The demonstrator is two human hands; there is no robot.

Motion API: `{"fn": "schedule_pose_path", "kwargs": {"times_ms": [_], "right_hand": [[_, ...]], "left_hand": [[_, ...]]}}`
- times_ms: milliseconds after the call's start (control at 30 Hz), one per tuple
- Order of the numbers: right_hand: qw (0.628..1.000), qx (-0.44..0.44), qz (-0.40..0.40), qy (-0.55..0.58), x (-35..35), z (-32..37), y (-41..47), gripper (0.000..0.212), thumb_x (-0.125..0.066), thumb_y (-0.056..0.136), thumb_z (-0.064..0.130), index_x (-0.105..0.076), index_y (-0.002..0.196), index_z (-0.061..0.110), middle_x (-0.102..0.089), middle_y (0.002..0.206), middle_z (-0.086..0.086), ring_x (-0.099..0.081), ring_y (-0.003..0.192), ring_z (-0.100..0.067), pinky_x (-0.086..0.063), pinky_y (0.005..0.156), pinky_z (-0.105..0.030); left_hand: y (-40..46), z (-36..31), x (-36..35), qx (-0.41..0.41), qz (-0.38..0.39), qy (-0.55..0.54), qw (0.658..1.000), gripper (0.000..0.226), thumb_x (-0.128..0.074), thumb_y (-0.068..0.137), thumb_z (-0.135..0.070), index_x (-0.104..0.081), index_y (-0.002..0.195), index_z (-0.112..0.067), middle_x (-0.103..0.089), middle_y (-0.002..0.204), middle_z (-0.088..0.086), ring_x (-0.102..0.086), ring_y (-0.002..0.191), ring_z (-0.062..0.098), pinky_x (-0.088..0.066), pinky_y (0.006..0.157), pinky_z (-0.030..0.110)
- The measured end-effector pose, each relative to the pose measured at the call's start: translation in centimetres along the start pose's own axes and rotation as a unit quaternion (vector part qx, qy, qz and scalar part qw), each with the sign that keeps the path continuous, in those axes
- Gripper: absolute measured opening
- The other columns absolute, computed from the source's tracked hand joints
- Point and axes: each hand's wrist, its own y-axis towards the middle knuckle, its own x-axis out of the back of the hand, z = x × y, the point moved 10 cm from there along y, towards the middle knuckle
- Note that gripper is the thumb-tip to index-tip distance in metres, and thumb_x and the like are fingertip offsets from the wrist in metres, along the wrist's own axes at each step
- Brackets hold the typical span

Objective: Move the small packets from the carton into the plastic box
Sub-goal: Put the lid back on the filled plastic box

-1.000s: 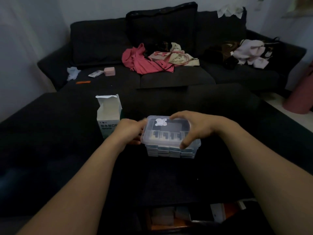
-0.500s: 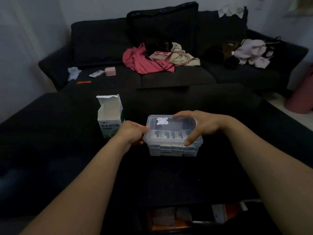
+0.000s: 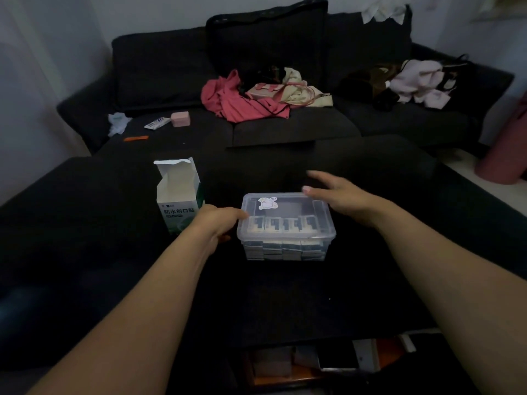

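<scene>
Dark tabletop [image 3: 285, 303] before the sofa holds the lidded plastic box [image 3: 286, 223] packed with small packets [image 3: 283, 225], the carton [image 3: 179, 192] open beside it, so the job looks nearly done; left hand [image 3: 219, 220] pinches the lid edge, right hand [image 3: 339, 195] hovers spread, empty

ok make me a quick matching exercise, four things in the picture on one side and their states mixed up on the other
Things:
1. carton
2. plastic box
3. left hand
4. right hand

States:
A. fingers spread, raised over the box's far right corner
B. lid on, packets stacked inside
C. top flap open, standing upright
D. against the box's left side

Pairs: 1-C, 2-B, 3-D, 4-A
</scene>
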Motion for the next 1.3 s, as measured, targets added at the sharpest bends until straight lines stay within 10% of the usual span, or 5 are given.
{"fn": "schedule_pose_path", "kwargs": {"times_ms": [300, 833, 1000, 1167, 1300], "right_hand": [[0.963, -0.254, -0.052, 0.07, 0.4, -3.9, -3.3, 0.042, -0.078, 0.086, 0.027, -0.057, 0.112, 0.002, -0.064, 0.104, -0.018, -0.067, 0.082, -0.029, -0.057, 0.048, -0.036], [0.868, 0.003, -0.25, -0.428, -0.1, 9.9, -4.9, 0.018, -0.057, 0.096, 0.019, -0.062, 0.111, 0.011, -0.064, 0.117, -0.016, -0.063, 0.107, -0.038, -0.046, 0.077, -0.039], [0.915, 0.309, 0.007, -0.259, -17.1, 18.0, -2.5, 0.047, -0.065, 0.093, 0.032, -0.056, 0.138, 0.021, -0.06, 0.139, -0.007, -0.058, 0.124, -0.03, -0.047, 0.103, -0.043], [0.896, 0.185, 0.023, -0.403, -23.7, 16.2, 0.8, 0.029, -0.058, 0.096, 0.026, -0.057, 0.123, 0.015, -0.063, 0.128, -0.019, -0.063, 0.113, -0.04, -0.052, 0.093, -0.046], [0.911, 0.291, 0.098, -0.274, -32.2, 24.5, -6.6, 0.023, -0.064, 0.095, 0.021, -0.06, 0.074, 0.013, -0.065, 0.08, -0.011, -0.068, 0.084, -0.035, -0.053, 0.072, -0.038]], "left_hand": [[-0.6, -0.8, 0.0, -0.04, -0.037, 0.028, 0.998, 0.025, -0.076, 0.087, -0.017, -0.063, 0.102, -0.002, -0.069, 0.094, 0.013, -0.069, 0.079, 0.024, -0.054, 0.061, 0.033], [-2.8, -4.0, 1.0, -0.212, -0.089, 0.281, 0.932, 0.041, -0.046, 0.104, -0.041, -0.065, 0.086, -0.01, -0.066, 0.09, 0.011, -0.062, 0.082, 0.025, -0.047, 0.072, 0.036], [-3.3, -1.4, 11.9, -0.165, -0.128, 0.195, 0.958, 0.035, -0.048, 0.09, -0.036, -0.075, 0.098, -0.015, -0.071, 0.1, 0.012, -0.069, 0.091, 0.034, -0.059, 0.087, 0.046], [-5.6, 4.7, 20.4, -0.149, -0.161, 0.108, 0.969, 0.016, -0.069, 0.087, -0.034, -0.075, 0.099, -0.025, -0.073, 0.102, 0.0, -0.069, 0.098, 0.024, -0.057, 0.094, 0.04], [-12.8, 10.0, 29.5, -0.21, -0.325, 0.197, 0.901, 0.101, -0.086, 0.066, -0.054, -0.041, 0.148, -0.016, -0.049, 0.144, 0.007, -0.048, 0.131, 0.027, -0.043, 0.109, 0.04]]}}
